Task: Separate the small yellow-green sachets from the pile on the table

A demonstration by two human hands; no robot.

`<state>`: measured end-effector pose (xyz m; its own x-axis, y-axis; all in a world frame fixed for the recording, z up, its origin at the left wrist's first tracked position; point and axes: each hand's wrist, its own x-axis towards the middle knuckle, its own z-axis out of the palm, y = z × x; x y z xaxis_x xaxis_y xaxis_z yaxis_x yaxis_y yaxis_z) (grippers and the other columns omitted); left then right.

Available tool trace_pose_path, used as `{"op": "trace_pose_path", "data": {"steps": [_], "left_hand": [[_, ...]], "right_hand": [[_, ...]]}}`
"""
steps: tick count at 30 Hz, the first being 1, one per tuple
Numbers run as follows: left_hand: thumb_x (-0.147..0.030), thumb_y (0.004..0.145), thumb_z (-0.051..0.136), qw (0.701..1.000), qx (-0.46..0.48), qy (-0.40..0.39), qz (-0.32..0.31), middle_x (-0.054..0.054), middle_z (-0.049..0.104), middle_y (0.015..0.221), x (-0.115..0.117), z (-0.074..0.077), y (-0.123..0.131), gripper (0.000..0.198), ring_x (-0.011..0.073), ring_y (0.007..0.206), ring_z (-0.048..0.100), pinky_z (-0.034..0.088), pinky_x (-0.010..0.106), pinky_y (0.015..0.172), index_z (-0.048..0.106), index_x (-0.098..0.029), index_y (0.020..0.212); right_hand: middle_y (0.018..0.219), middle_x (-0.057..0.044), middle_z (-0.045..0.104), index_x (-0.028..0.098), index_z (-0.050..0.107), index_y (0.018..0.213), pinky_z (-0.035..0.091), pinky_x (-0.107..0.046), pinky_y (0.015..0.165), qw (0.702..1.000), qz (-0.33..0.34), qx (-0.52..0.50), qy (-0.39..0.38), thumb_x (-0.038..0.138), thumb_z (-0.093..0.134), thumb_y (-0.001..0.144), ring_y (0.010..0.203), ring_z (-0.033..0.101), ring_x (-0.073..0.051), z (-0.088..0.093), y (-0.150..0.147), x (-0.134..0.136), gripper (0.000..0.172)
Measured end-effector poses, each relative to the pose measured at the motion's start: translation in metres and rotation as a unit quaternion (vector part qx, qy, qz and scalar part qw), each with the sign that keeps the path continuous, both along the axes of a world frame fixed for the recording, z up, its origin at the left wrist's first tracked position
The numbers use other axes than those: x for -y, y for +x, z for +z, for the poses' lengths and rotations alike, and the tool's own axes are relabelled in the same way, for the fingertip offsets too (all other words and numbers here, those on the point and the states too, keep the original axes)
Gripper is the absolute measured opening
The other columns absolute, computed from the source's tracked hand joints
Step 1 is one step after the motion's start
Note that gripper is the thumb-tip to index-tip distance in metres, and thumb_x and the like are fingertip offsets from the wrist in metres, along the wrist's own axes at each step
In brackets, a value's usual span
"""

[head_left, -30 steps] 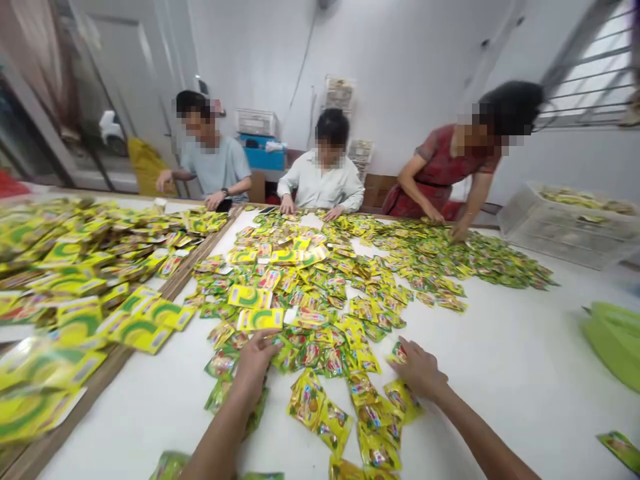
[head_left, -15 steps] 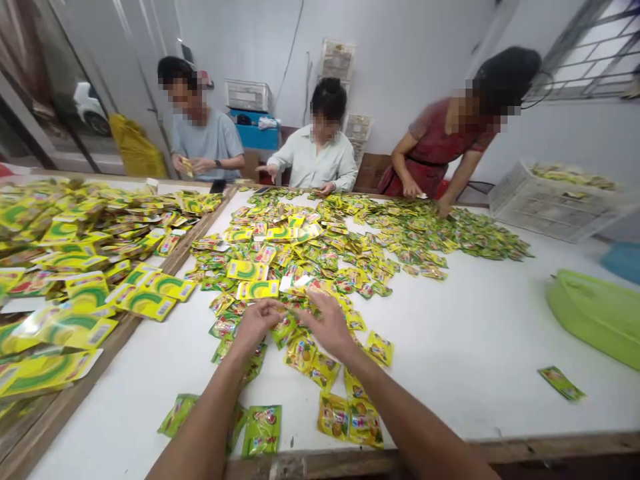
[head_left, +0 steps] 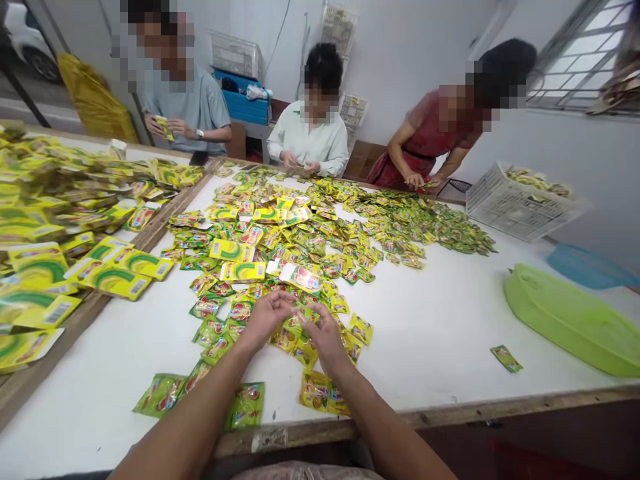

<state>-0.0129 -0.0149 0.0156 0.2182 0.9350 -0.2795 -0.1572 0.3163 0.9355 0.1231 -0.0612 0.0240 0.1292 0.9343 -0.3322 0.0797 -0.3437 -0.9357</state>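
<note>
Left hand [head_left: 267, 319] and right hand [head_left: 326, 339] meet low over the near end of the heap of sachets [head_left: 300, 247] on the white counter [head_left: 440, 333]. Fingers of both are pinched on one small yellow-green sachet [head_left: 296, 325], held just above the pile, a hand at each end. The right grip is partly hidden by its own knuckles but reads as closed.

Risks: it's a thin, slick packet in a fingertip pinch only, so it could slip back into the heap and get lost among look-alikes. The edge sachets [head_left: 320, 395] lie right at the counter's front lip beside the right forearm, and an arm sweep could push them off.

Three co-workers at the far side handle their own packets, well apart. Green tub [head_left: 570, 320] and stray sachet [head_left: 506, 358] to the right, larger yellow packs [head_left: 117, 280] to the left.
</note>
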Motion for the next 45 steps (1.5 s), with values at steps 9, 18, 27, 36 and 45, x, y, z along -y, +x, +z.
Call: {"op": "trace_pose_path", "data": {"steps": [9, 18, 27, 36, 45], "left_hand": [[-0.043, 0.070, 0.065, 0.849, -0.512, 0.122, 0.050, 0.013, 0.057, 0.093, -0.015, -0.015, 0.010, 0.032, 0.0299, 0.098, 0.051, 0.038, 0.036, 0.080, 0.057, -0.014, 0.083], [-0.023, 0.077, 0.058, 0.872, -0.481, 0.090, 0.017, 0.000, 0.056, 0.075, -0.018, -0.008, -0.003, 0.018, 0.0174, 0.072, 0.055, 0.035, 0.026, 0.063, 0.049, -0.020, 0.092], [-0.032, 0.059, 0.077, 0.829, -0.499, 0.171, -0.186, 0.007, 0.053, 0.092, 0.007, 0.009, -0.013, 0.034, 0.0262, 0.092, 0.051, 0.038, 0.030, 0.072, 0.059, -0.019, 0.085], [-0.021, 0.044, 0.081, 0.858, -0.443, 0.162, -0.205, 0.002, 0.056, 0.072, 0.008, 0.005, -0.015, 0.035, 0.0240, 0.079, 0.055, 0.033, 0.026, 0.060, 0.056, -0.021, 0.068], [-0.043, 0.075, 0.055, 0.950, -0.295, 0.077, -0.071, -0.005, 0.048, 0.052, 0.002, 0.000, -0.013, 0.028, 0.0162, 0.051, 0.056, 0.034, 0.025, 0.051, 0.039, -0.022, 0.066]], "right_hand": [[0.055, 0.008, 0.030, 0.018, 0.057, 0.102, 0.029, -0.023, 0.048, 0.985, -0.039, 0.169, 0.011, 0.047, 0.061, 0.068, 0.051, 0.034, -0.011, -0.011, 0.031, -0.011, 0.045], [0.056, 0.005, 0.043, 0.018, 0.060, 0.086, 0.032, -0.025, 0.051, 0.981, -0.003, 0.196, 0.004, 0.050, 0.064, 0.062, 0.051, 0.035, -0.011, 0.004, 0.040, -0.008, 0.040], [0.060, 0.004, 0.043, 0.021, 0.042, 0.063, 0.033, -0.024, 0.057, 0.973, 0.020, 0.228, 0.037, 0.046, 0.064, 0.064, 0.059, 0.039, -0.012, 0.007, 0.033, -0.001, 0.034], [0.064, 0.001, 0.054, 0.018, 0.054, 0.072, 0.038, -0.025, 0.055, 0.986, 0.005, 0.161, 0.037, 0.048, 0.065, 0.065, 0.062, 0.047, -0.014, -0.004, 0.049, 0.005, 0.033], [0.059, 0.006, 0.043, 0.020, 0.044, 0.069, 0.034, -0.022, 0.049, 0.998, -0.053, -0.040, -0.015, 0.046, 0.073, 0.058, 0.053, 0.040, -0.008, 0.001, 0.043, 0.004, 0.041]]}}
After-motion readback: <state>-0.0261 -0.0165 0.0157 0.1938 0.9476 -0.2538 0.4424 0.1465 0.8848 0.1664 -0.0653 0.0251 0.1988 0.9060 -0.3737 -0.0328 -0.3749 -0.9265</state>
